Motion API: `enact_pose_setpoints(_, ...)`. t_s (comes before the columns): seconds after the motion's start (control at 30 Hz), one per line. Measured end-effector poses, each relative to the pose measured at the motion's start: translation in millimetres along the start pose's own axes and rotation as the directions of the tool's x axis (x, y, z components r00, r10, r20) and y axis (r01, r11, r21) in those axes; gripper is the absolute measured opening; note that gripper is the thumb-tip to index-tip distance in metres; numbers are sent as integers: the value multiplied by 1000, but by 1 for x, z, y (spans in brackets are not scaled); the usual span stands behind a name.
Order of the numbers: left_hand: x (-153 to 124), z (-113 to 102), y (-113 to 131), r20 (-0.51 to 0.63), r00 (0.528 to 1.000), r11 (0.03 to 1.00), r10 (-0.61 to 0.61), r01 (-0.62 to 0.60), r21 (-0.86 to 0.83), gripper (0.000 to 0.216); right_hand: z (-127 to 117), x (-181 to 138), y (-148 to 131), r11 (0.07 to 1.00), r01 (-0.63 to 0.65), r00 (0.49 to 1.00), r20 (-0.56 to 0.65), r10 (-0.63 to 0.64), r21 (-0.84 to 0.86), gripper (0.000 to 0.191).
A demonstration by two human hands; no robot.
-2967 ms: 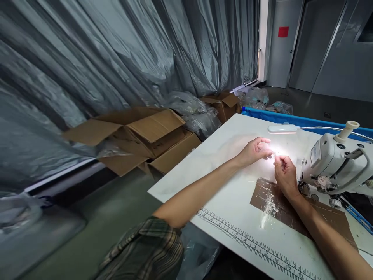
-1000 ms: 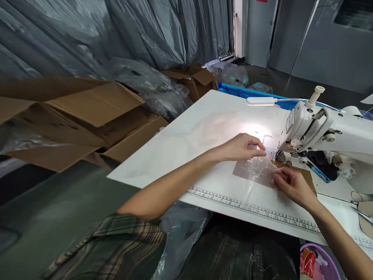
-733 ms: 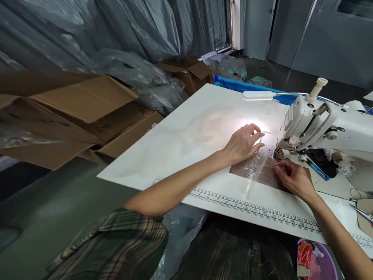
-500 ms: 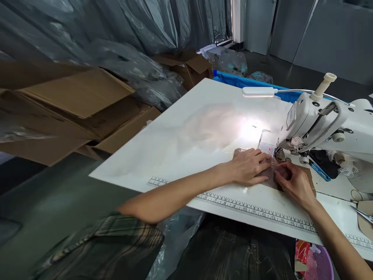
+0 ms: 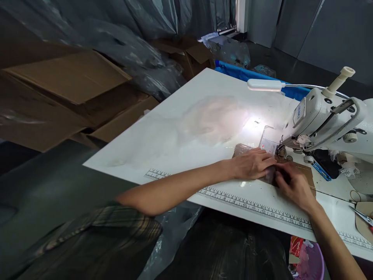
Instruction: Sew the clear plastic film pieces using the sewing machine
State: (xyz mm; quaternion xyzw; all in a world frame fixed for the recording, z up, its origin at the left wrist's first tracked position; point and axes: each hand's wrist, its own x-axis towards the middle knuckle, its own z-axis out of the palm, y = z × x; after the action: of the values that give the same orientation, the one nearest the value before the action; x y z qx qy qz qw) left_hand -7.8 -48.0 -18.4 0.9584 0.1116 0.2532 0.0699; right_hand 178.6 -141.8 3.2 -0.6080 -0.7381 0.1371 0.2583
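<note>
Plastic piece [image 5: 267, 145] beneath left hand [image 5: 252, 165] and right hand [image 5: 293, 187], beside sewing machine [image 5: 322, 116]

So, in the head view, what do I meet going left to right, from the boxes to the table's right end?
cardboard box → left hand → right hand → scissors

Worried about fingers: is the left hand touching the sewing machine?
Apart. Head view: the left hand lies flat on the brown patch, with clear plastic showing between it and the sewing machine.
</note>
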Motion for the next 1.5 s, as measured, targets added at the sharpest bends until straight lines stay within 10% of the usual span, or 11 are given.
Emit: enact_pose_setpoints(1.5,-4,-7,-6,3,994,990,106,-105,89,23,-2,-1,27,966,226,974,33,-224,-122,39)
